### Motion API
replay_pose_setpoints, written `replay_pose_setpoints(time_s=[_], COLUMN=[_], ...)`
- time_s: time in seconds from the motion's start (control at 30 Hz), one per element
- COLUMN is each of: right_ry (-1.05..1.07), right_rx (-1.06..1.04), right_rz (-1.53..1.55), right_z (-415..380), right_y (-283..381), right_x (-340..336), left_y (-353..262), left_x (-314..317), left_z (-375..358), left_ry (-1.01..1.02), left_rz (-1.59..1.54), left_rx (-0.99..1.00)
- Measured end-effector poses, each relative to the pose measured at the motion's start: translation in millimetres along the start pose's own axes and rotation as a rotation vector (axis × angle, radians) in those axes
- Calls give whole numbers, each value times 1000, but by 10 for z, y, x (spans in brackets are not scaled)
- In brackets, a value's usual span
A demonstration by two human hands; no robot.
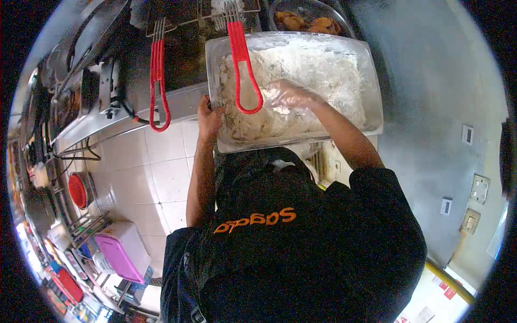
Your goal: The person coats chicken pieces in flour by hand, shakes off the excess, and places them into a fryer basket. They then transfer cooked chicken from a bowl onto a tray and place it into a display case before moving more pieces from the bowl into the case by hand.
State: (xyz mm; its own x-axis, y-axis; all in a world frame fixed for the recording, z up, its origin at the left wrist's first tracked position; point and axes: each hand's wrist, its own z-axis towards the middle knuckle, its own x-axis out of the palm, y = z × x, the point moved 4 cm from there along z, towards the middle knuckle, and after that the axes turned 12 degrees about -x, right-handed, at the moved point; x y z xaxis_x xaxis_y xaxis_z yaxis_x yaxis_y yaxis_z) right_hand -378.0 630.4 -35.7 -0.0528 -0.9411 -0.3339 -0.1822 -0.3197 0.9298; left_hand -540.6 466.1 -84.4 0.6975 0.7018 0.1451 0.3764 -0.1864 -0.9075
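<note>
A large clear plastic tub [375,81] of white flour [328,70] stands in front of me. My left hand [210,118] is closed on the tub's left edge. My right hand [293,96], in a thin clear plastic glove, reaches into the flour near the tub's middle. Its fingers are curled downward around something floury that I cannot make out. Just left of the right hand, the red handle [237,40] of a fryer basket hangs over the tub.
A second red basket handle [157,64] sticks out from the fryer at left. Behind the tub is a bowl [350,28] with browned fried pieces [323,25]. A white bin with a purple lid [116,258] stands on the tiled floor at lower left. A metal wall [420,107] rises at right.
</note>
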Motion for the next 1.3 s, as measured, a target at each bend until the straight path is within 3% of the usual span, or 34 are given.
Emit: replay_pose_setpoints(time_s=[0.07,0.17,0.23,0.33,0.37,0.43,0.47,0.53,0.57,0.63,0.7,0.73,0.87,1.03,1.1,1.17,1.23,1.27,1.3], right_ry=[-77,30,-3,-163,-313,-461,-364,-265,-377,-475,-57,-53,-195,-109,-148,-102,-16,-1,26], right_rx=[-116,-15,-39,85,-155,-399,-205,-12,116,246,206,165,59,287,255,175,-59,-75,102], right_rz=[-541,-775,-600,-153,-167,-171,19,199,488,773,-95,36,-94,-265,450,-203,74,48,249], right_z=[-18,-157,-226,-354,-391,-438,-454,-401,-339,-249,-190,-159,-161,-125,-139,-94,-45,-1,-10], right_y=[-13,-18,-626,-768,-664,-442,-459,-420,-469,-332,38,-21,113,-4,-193,-186,77,138,116], right_x=[16,263,541,739,747,684,608,462,363,141,-138,-190,-267,-258,-199,-260,-202,-279,-323], left_y=[8,-23,-39,-52,-51,-112,-135,-178,-197,-108,-14,13,-110,-11,37,-91,-26,104,288], left_x=[2,20,27,44,38,41,45,67,76,36,-23,-34,28,5,14,37,-26,-82,-137], left_z=[42,-24,-40,-30,-37,-86,-106,-120,-124,-70,-6,21,-72,-27,-53,-70,13,85,166], left_ry=[-5,9,19,26,19,-4,-20,-12,-9,-12,-21,-12,-20,23,21,-27,-61,-76,-51], left_rz=[96,19,4,-15,-16,29,71,64,57,54,49,61,40,17,31,4,110,92,38], left_rx=[5,-10,-25,-9,14,-24,-59,-27,3,-14,-33,-14,29,10,-4,94,116,141,91])
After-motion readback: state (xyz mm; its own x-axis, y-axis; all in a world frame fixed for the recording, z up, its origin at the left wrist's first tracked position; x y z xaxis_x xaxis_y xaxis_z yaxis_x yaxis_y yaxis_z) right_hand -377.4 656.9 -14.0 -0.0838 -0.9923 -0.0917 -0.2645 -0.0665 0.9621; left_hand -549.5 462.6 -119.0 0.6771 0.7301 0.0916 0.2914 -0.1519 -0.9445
